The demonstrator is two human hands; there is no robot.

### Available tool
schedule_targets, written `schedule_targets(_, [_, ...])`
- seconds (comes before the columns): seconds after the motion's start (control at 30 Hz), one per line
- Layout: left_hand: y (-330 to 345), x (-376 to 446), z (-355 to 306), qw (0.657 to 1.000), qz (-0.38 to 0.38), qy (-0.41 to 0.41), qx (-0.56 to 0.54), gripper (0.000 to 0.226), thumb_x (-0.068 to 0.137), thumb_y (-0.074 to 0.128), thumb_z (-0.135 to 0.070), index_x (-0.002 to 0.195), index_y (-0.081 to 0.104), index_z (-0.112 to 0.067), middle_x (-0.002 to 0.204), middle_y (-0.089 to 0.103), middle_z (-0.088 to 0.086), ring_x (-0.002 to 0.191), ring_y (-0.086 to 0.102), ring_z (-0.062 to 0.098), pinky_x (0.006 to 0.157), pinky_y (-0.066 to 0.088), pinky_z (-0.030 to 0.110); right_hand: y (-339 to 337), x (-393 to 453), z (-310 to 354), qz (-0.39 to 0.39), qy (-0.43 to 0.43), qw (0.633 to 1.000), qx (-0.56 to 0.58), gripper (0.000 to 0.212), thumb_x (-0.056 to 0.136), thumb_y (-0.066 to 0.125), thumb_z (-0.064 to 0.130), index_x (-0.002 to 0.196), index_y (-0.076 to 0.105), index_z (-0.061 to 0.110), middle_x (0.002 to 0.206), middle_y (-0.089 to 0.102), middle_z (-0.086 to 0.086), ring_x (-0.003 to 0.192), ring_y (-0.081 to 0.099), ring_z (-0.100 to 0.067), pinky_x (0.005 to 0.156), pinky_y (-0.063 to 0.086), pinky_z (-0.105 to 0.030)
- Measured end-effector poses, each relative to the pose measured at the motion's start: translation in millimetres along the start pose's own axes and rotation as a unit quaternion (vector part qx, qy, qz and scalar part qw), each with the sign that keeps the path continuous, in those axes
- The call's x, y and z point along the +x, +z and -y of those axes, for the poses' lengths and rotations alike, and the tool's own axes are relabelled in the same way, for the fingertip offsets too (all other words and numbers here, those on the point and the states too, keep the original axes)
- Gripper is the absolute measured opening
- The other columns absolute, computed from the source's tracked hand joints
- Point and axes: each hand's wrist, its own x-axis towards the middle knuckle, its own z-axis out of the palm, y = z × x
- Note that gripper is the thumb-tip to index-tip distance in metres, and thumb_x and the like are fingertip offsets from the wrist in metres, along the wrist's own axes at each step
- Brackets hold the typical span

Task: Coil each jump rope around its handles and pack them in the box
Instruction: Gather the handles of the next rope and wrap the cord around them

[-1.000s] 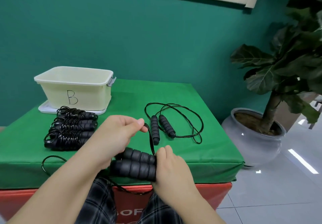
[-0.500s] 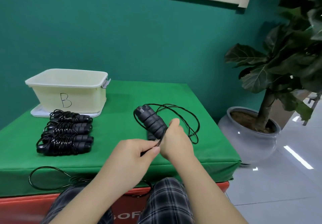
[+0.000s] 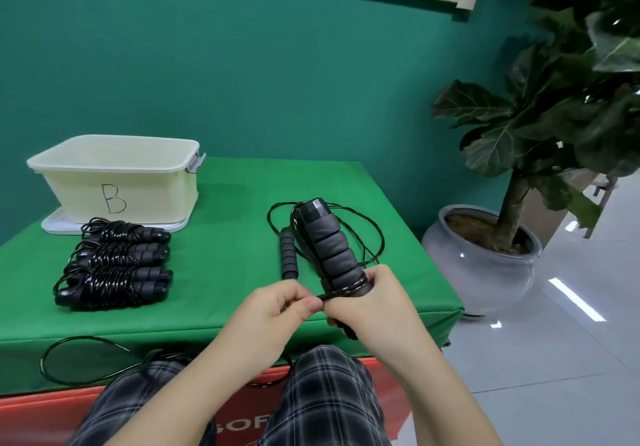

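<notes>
My right hand [image 3: 372, 307] grips the lower end of a pair of black foam jump rope handles [image 3: 329, 248], held together and tilted up and away over the green table. My left hand [image 3: 273, 310] pinches the black cord [image 3: 341, 293] where it crosses the handles' base. The slack of that cord [image 3: 86, 362] loops over the table's front edge onto my lap. An uncoiled jump rope [image 3: 288, 253] lies behind the held handles. Three coiled jump ropes [image 3: 114, 265] lie side by side at the left. The cream box marked B [image 3: 114, 177] stands behind them, open.
The box rests on its white lid [image 3: 55, 225]. The green mat [image 3: 214, 237] covers a red base [image 3: 242, 421]. A potted plant in a grey pot [image 3: 481, 269] stands on the floor to the right. A teal wall runs behind the table.
The handles have swung from lying flat near my lap to pointing up and away. My left hand has brought the cord down to the handles' base, where it now lies across them.
</notes>
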Motion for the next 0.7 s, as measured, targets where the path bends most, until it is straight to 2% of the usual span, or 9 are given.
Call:
schedule_targets(0.07, [7.5,2.3,0.9,0.999,0.025,0.005,-0.025,0.017,0.077,0.053,-0.052,0.088,0.059,-0.04,0.075,0.061,-0.018,0.067,0.052,-0.005,0.067,0.042,0.022,-6.5,-3.3,-4.8,-0.008,-0.002,0.999,0.033,0.049,0.045,0.071,0.029,0.088,0.052,0.016,0.07,0.063,-0.002,0.057,0.052,-0.015,0.057,0.04,-0.03])
schedule_targets(0.13, [12.5,2.6,-1.9,0.998,0.056,0.024,-0.02,0.026,0.08,0.05,-0.055,0.101,0.053,-0.039,0.099,0.064,-0.019,0.09,0.055,-0.011,0.084,0.042,0.014,-13.6,-7.3,-8.4,0.004,-0.01,0.998,0.062,0.044,0.047,0.073,0.029,0.085,0.056,0.014,0.066,0.062,-0.001,0.055,0.052,-0.014,0.057,0.041,-0.031])
schedule_targets(0.2, [13.7,-0.2,-12.7,0.996,0.063,0.053,-0.041,0.018,0.087,0.047,-0.047,0.083,0.055,-0.03,0.064,0.062,-0.022,0.062,0.05,-0.016,0.06,0.037,0.002,-18.3,-10.7,-10.7,0.036,-0.023,0.994,0.097,0.043,0.049,0.076,0.029,0.084,0.061,0.01,0.064,0.064,-0.004,0.055,0.054,-0.016,0.056,0.042,-0.031])
schedule_targets(0.27, [13.0,-2.4,-20.8,0.995,0.065,0.056,-0.06,0.019,0.082,0.039,-0.036,0.068,0.046,-0.024,0.048,0.053,-0.015,0.041,0.04,-0.008,0.044,0.029,0.005,-21.1,-11.6,-13.2,0.067,-0.029,0.988,0.138,0.042,0.052,0.077,0.027,0.086,0.065,0.007,0.068,0.067,-0.008,0.059,0.057,-0.019,0.053,0.043,-0.029])
schedule_targets(0.4, [11.2,-6.9,-18.0,0.99,0.084,0.045,-0.102,0.035,0.087,0.044,-0.034,0.071,0.044,-0.003,0.049,0.044,-0.01,0.043,0.031,-0.001,0.044,0.025,0.01,-24.7,-9.7,-18.2,0.127,-0.029,0.966,0.222,0.036,0.062,0.077,0.026,0.088,0.067,0.003,0.074,0.067,-0.013,0.069,0.059,-0.025,0.053,0.048,-0.031])
schedule_targets(0.47, [10.6,-8.0,-16.3,0.99,0.072,0.048,-0.109,0.032,0.09,0.049,-0.033,0.072,0.052,-0.007,0.056,0.042,-0.012,0.046,0.033,-0.001,0.046,0.027,0.011,-24.5,-8.3,-20.9,0.141,-0.016,0.958,0.248,0.043,0.066,0.074,0.032,0.093,0.067,0.0,0.08,0.066,-0.017,0.072,0.06,-0.026,0.053,0.05,-0.03])
schedule_targets(0.53, [9.8,-8.4,-13.9,0.996,0.025,0.078,-0.043,0.027,0.085,0.048,-0.034,0.065,0.056,-0.018,0.061,0.044,-0.014,0.054,0.04,-0.001,0.053,0.03,0.011,-20.5,-8.0,-20.7,0.146,0.004,0.953,0.267,0.049,0.071,0.069,0.04,0.096,0.066,-0.002,0.081,0.066,-0.017,0.071,0.061,-0.023,0.053,0.051,-0.03])
schedule_targets(0.6, [8.3,-8.4,-12.3,0.994,-0.032,0.098,0.025,0.031,0.083,0.047,-0.039,0.064,0.057,-0.016,0.062,0.045,-0.01,0.06,0.043,0.0,0.057,0.031,0.013,-14.4,-8.4,-19.1,0.13,0.016,0.953,0.273,0.053,0.074,0.071,0.048,0.096,0.067,0.0,0.079,0.067,-0.012,0.065,0.062,-0.018,0.054,0.052,-0.031])
schedule_targets(0.7, [5.0,-12.2,-16.3,0.988,-0.09,0.107,0.061,0.032,0.082,0.05,-0.047,0.059,0.059,-0.026,0.061,0.046,-0.01,0.06,0.045,0.004,0.056,0.031,0.013,-7.9,-6.5,-21.7,0.024,-0.027,0.978,0.206,0.041,0.072,0.072,0.053,0.097,0.062,0.022,0.085,0.068,-0.005,0.068,0.064,-0.015,0.062,0.052,-0.035])
